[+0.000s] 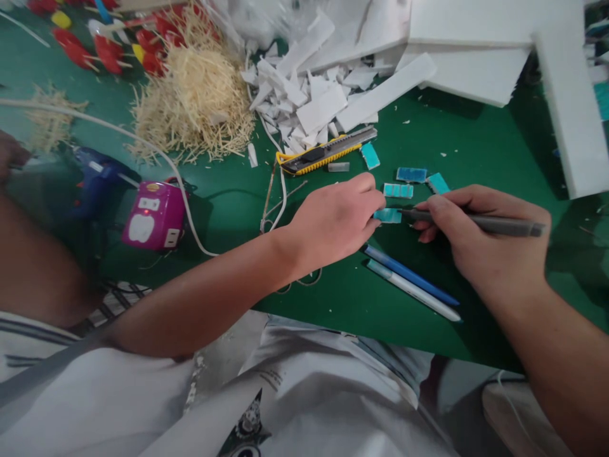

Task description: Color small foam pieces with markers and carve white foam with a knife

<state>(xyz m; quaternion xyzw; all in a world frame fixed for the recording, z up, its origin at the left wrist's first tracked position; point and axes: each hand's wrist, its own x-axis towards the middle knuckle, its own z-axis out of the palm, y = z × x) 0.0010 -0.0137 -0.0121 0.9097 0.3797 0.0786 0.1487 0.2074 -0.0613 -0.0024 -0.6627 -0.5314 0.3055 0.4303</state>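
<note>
My left hand (340,209) pinches the left end of a small turquoise foam piece (390,216) against the green table. In my right hand (490,235) is a grey marker pen (504,225), its dark tip at the right end of that piece. Just beyond lie a turquoise piece with drawn lines (398,190), a darker blue piece (412,174), and two more turquoise pieces (438,183) (370,155). Nearer to me, a blue pen (412,274) and a white pen with a turquoise end (413,291) rest side by side.
A yellow utility knife (328,151) lies beyond my left hand, before white foam scraps (323,105) and large white foam boards (471,70). To the left are a straw heap (200,95), a pink power socket (155,214), a blue glue gun (98,181), a white cable (183,190) and another person's arm (38,254).
</note>
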